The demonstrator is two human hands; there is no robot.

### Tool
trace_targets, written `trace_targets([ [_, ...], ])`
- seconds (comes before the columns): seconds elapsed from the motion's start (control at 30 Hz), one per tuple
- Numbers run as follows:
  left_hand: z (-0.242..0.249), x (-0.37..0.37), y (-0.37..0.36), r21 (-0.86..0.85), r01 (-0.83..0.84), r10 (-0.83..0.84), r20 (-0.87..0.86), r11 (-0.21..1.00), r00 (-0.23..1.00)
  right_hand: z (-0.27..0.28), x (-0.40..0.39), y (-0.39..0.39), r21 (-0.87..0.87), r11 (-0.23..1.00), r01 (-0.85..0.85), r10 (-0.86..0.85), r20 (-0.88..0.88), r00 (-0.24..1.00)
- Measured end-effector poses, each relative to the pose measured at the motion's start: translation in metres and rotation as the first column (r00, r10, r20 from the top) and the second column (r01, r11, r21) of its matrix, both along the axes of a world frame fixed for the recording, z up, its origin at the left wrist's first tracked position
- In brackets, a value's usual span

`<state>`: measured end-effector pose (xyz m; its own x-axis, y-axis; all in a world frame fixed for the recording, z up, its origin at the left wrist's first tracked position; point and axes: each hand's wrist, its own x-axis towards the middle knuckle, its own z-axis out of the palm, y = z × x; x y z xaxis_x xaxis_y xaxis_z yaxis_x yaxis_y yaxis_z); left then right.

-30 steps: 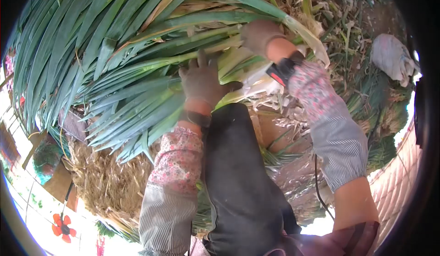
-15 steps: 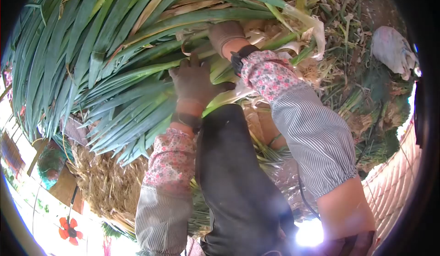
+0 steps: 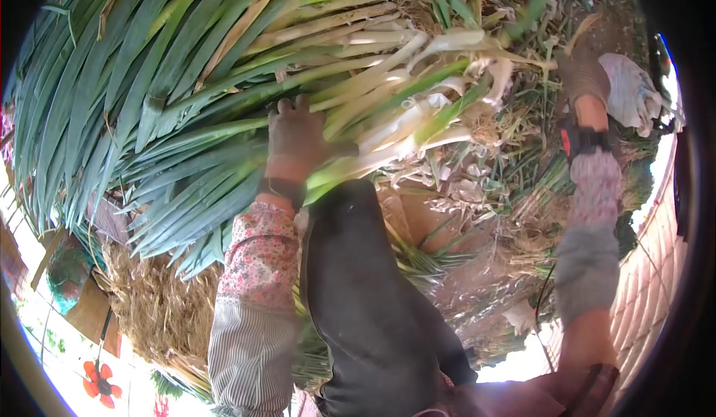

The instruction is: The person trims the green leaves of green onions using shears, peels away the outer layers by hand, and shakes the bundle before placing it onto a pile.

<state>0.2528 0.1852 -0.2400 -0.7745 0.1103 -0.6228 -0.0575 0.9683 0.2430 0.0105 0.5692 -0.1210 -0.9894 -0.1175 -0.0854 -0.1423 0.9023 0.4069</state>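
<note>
Long leeks [image 3: 380, 126] lie in a thick layer, green leaves to the left and pale stalk ends to the right. My left hand [image 3: 294, 137], in a thin brownish glove, is closed over a bundle of them just above my dark-trousered knee [image 3: 350, 245]; its thumb stretches to the right along the stalks. At the far right is my right hand [image 3: 583, 77], gloved and smeared by motion. A dry yellowish leaf strip [image 3: 583, 30] sticks out from its fingers. Close beside that hand rests a crumpled whitish cloth or bag [image 3: 630, 92].
Peeled skins and leaf scraps [image 3: 514, 141] cover the ground at the right. A brown fibrous clump [image 3: 160, 298] lies at lower left, near a red flower-shaped ornament [image 3: 102, 383]. Pale ribbed sheeting [image 3: 649, 275] edges the right side.
My right hand has swung from the leeks out to the far right, exposing pale stalks. My left hand has shifted slightly left, its fingers now more curled on the leeks.
</note>
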Motion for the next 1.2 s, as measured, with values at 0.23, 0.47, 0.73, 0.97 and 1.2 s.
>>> trace_targets([
  [0.23, -0.004, 0.013, 0.004, 0.009, -0.034, 0.035, -0.088, 0.999, 0.996, -0.11, 0.119, -0.253, -0.435, 0.887, -0.152, 0.434, 0.678, 0.594],
  [0.47, -0.037, 0.023, -0.033, 0.202, -0.215, 0.259, -0.225, 0.955, 0.939, -0.181, 0.148, -0.279, -0.447, 0.885, -0.133, 0.42, 0.64, 0.643],
  [0.73, -0.035, -0.014, -0.047, -0.203, -0.016, 0.021, 0.019, 0.979, 1.0, -0.138, 0.129, -0.262, -0.4, 0.909, -0.115, 0.401, 0.766, 0.503],
  [0.97, -0.029, -0.009, -0.047, 0.048, -0.037, 0.035, 0.036, 0.998, 0.999, -0.103, 0.148, -0.185, -0.533, 0.682, -0.501, 0.731, 0.519, 0.443],
  [1.2, -0.016, 0.004, -0.044, -0.054, 0.038, -0.025, 0.229, 0.998, 0.973, -0.046, 0.076, -0.057, -0.533, 0.701, -0.474, 0.586, 0.051, 0.809],
])
